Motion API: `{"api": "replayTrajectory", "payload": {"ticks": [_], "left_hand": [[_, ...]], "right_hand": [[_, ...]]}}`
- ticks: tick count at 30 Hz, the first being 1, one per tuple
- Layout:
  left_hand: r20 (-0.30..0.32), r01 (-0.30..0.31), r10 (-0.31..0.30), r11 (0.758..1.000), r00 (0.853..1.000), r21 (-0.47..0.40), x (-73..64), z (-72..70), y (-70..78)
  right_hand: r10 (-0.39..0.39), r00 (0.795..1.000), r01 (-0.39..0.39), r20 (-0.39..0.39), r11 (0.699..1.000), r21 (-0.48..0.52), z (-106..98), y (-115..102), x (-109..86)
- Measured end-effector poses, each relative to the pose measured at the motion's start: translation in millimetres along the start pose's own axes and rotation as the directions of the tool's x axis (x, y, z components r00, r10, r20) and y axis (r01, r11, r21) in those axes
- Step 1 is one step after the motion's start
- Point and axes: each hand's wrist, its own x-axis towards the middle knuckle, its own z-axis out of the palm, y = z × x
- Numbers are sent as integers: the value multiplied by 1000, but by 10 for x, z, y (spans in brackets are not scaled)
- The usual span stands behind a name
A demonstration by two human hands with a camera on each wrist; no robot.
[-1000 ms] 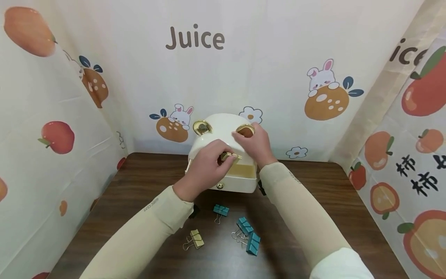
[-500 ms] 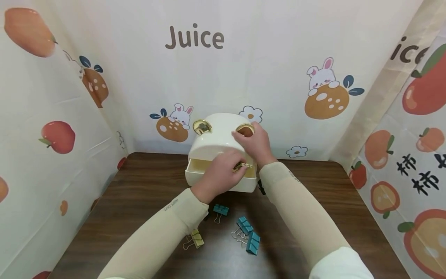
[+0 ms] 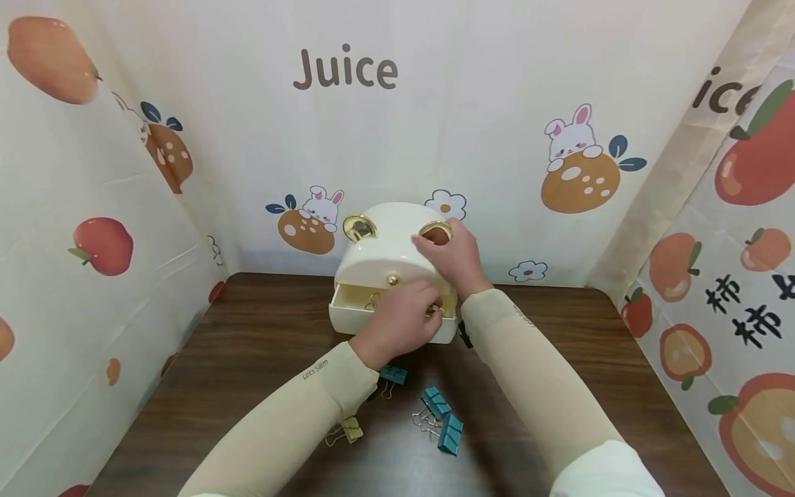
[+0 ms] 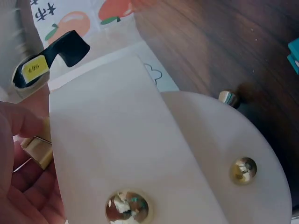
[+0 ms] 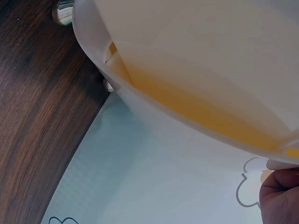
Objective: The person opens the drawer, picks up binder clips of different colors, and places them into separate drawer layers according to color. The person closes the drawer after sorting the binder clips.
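A white drawer box (image 3: 397, 238) with gold rings like ears stands against the back cloth, its lower drawer (image 3: 354, 320) pulled out. My left hand (image 3: 400, 316) is over the drawer's right half and pinches a yellow binder clip (image 4: 39, 150) between thumb and fingers, as the left wrist view shows. Beside that hand, wire handles (image 3: 373, 301) stick up inside the drawer. My right hand (image 3: 458, 257) grips the box by its right gold ring (image 3: 437, 232), thumb in front. Part of that hand (image 5: 280, 198) appears low in the right wrist view.
On the brown wooden table (image 3: 261, 359) in front of the box lie a teal binder clip (image 3: 394, 375), two more teal binder clips close together, one nearer (image 3: 450, 434), and a yellow binder clip (image 3: 352, 429) partly behind the left sleeve. Fruit-printed cloth surrounds the table.
My left hand has moved right and down, carrying the yellow binder clip from in front of the box's face into the drawer opening. The right hand stays on the box.
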Motion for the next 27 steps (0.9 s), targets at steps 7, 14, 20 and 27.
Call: {"api": "replayTrajectory", "payload": {"ticks": [7, 14, 20, 27], "left_hand": [[91, 49, -44, 997, 995, -56, 33, 66, 25], [169, 111, -93, 989, 981, -98, 48, 91, 41], [194, 109, -95, 992, 976, -66, 27, 95, 59], [171, 106, -88, 989, 981, -99, 27, -23, 84]], "right_hand": [[-11, 1000, 11, -4, 1000, 16, -9, 12, 2], [-22, 1000, 22, 2, 1000, -4, -3, 25, -10], [-25, 1000, 25, -2, 1000, -7, 3, 22, -19], [-16, 1000, 16, 2, 1000, -1, -4, 13, -10]]}}
